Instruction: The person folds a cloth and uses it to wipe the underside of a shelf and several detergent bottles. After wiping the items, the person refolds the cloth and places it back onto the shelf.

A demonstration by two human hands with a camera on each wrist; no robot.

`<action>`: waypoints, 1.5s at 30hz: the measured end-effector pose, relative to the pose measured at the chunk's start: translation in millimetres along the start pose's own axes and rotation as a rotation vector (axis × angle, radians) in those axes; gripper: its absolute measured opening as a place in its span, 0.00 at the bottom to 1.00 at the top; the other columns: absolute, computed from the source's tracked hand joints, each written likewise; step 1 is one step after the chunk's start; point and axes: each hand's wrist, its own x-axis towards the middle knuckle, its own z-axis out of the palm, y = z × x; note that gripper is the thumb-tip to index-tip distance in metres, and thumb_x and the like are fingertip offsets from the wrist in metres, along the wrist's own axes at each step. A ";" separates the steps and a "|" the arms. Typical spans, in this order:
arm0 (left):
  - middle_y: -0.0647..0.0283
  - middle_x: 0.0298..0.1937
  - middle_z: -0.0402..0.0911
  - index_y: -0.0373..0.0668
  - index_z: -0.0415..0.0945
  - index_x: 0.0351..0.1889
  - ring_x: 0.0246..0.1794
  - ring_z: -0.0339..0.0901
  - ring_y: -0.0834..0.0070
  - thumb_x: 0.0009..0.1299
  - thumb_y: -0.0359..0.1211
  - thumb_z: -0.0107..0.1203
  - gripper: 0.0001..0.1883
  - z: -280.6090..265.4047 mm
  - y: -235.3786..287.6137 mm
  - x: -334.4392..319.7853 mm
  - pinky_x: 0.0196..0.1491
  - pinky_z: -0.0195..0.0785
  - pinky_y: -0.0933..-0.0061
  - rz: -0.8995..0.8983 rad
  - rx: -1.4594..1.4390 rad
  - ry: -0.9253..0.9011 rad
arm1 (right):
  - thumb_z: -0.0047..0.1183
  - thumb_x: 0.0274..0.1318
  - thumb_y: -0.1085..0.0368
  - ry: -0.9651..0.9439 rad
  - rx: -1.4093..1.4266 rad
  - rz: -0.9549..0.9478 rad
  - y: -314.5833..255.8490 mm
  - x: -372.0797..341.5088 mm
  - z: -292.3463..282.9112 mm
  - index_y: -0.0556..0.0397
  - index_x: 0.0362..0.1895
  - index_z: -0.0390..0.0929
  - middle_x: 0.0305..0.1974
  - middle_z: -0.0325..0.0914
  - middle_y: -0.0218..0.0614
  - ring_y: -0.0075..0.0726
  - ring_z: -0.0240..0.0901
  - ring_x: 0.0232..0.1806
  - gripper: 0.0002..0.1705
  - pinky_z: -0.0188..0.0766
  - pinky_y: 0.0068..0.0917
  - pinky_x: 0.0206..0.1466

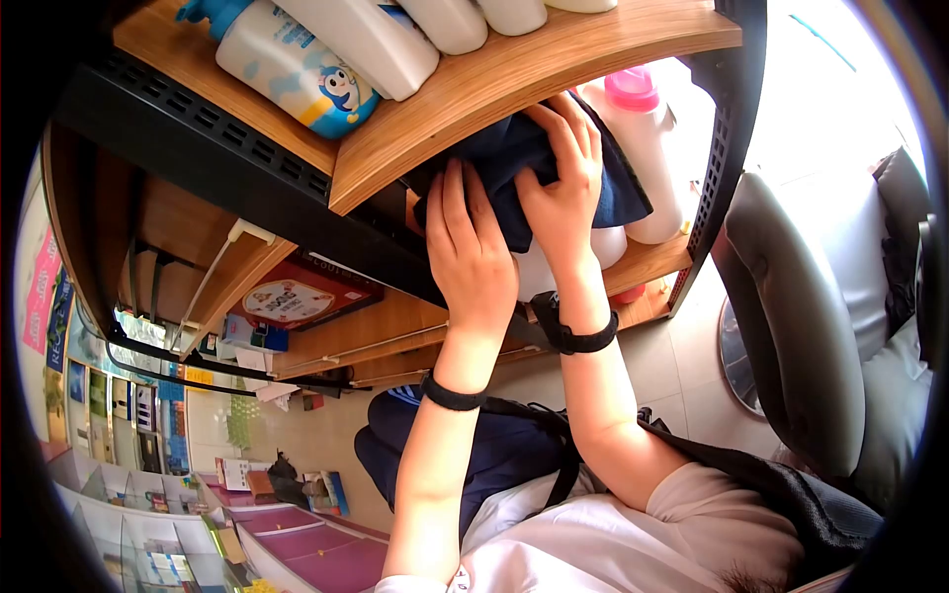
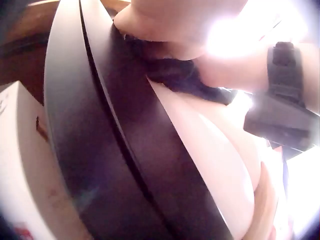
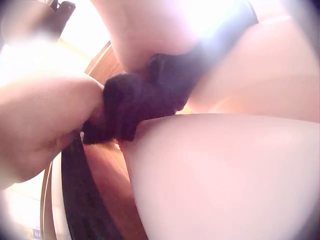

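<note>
A dark blue cloth [image 1: 618, 188] lies bunched over the white bottles on a shelf under the upper board. My right hand [image 1: 563, 198] holds it from above, thumb and fingers set apart on the fabric. Beside it, my left hand [image 1: 470, 252] grips the cloth's left part with fingers pointing up into the shelf. In the right wrist view the cloth [image 3: 145, 97] bunches between both hands, close over a large pale bottle [image 3: 225, 170]. A white bottle with a pink cap [image 1: 633, 89] stands right of my right hand.
A black metal shelf post [image 1: 227, 138] runs close to my left hand. The wooden board [image 1: 534, 69] above carries several bottles, one with a blue pump [image 1: 297, 69]. A red box [image 1: 306, 292] sits in the neighbouring bay. A dark padded chair [image 1: 801, 326] stands at the right.
</note>
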 end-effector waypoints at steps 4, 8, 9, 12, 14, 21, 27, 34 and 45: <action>0.45 0.64 0.68 0.28 0.73 0.65 0.68 0.66 0.45 0.65 0.20 0.54 0.26 2.7 4.6 -6.6 0.71 0.62 0.49 -0.083 -0.022 -0.016 | 0.53 0.36 0.78 -0.007 -0.003 -0.009 1.3 -0.5 -1.2 0.51 0.54 0.84 0.65 0.78 0.37 0.52 0.67 0.70 0.33 0.63 0.45 0.74; 0.42 0.65 0.66 0.28 0.71 0.66 0.69 0.64 0.40 0.68 0.22 0.53 0.26 0.4 1.2 3.7 0.71 0.61 0.45 -0.057 0.001 -0.055 | 0.54 0.36 0.78 -0.013 -0.016 -0.019 1.8 -0.5 -0.6 0.50 0.54 0.83 0.65 0.77 0.36 0.52 0.67 0.70 0.33 0.64 0.45 0.74; 0.41 0.66 0.65 0.28 0.70 0.67 0.70 0.64 0.39 0.69 0.22 0.53 0.26 0.2 1.5 6.0 0.72 0.61 0.44 -0.061 -0.032 -0.049 | 0.54 0.36 0.78 -0.012 -0.017 -0.018 2.0 -0.3 -0.7 0.50 0.54 0.83 0.65 0.77 0.36 0.52 0.67 0.70 0.33 0.64 0.45 0.74; 0.36 0.70 0.63 0.27 0.69 0.67 0.71 0.63 0.36 0.73 0.25 0.52 0.24 -4.9 5.1 11.7 0.72 0.60 0.42 -0.122 -0.044 -0.058 | 0.54 0.36 0.78 -0.014 -0.008 -0.016 0.6 -0.5 -1.7 0.50 0.54 0.84 0.65 0.77 0.36 0.52 0.67 0.70 0.33 0.63 0.45 0.74; 0.35 0.70 0.65 0.27 0.69 0.66 0.71 0.65 0.37 0.74 0.28 0.52 0.24 -5.1 2.6 14.6 0.71 0.61 0.43 -0.134 -0.026 -0.080 | 0.54 0.37 0.78 -0.018 -0.021 -0.013 -1.4 -0.3 -1.8 0.49 0.54 0.84 0.65 0.77 0.36 0.53 0.67 0.70 0.33 0.63 0.45 0.74; 0.40 0.60 0.78 0.29 0.71 0.63 0.64 0.74 0.43 0.76 0.33 0.55 0.21 -1.4 -14.2 38.5 0.68 0.67 0.49 -0.118 -0.060 -0.135 | 0.65 0.35 0.68 -0.019 -0.341 0.040 -2.9 12.9 7.2 0.42 0.55 0.81 0.61 0.77 0.29 0.49 0.70 0.61 0.33 0.64 0.49 0.64; 0.44 0.62 0.78 0.32 0.74 0.62 0.65 0.74 0.47 0.78 0.32 0.52 0.18 6.4 -17.7 42.2 0.67 0.66 0.49 -0.188 -0.120 -0.172 | 0.69 0.36 0.65 -0.067 -0.297 0.103 10.8 19.2 11.4 0.40 0.51 0.84 0.55 0.79 0.27 0.47 0.71 0.59 0.30 0.65 0.49 0.64; 0.43 0.64 0.77 0.33 0.74 0.62 0.67 0.73 0.45 0.79 0.30 0.51 0.17 9.2 -10.1 33.4 0.70 0.65 0.49 -0.179 -0.130 -0.067 | 0.69 0.35 0.67 0.003 -0.204 0.024 8.7 16.0 9.7 0.39 0.46 0.85 0.56 0.79 0.25 0.47 0.71 0.58 0.25 0.63 0.47 0.66; 0.47 0.70 0.69 0.37 0.70 0.68 0.72 0.66 0.45 0.77 0.28 0.51 0.22 6.4 -1.5 9.9 0.70 0.65 0.48 -0.126 -0.019 -0.065 | 0.63 0.39 0.75 0.006 -0.147 0.025 5.9 6.4 6.6 0.47 0.54 0.78 0.63 0.76 0.34 0.49 0.70 0.63 0.31 0.61 0.46 0.69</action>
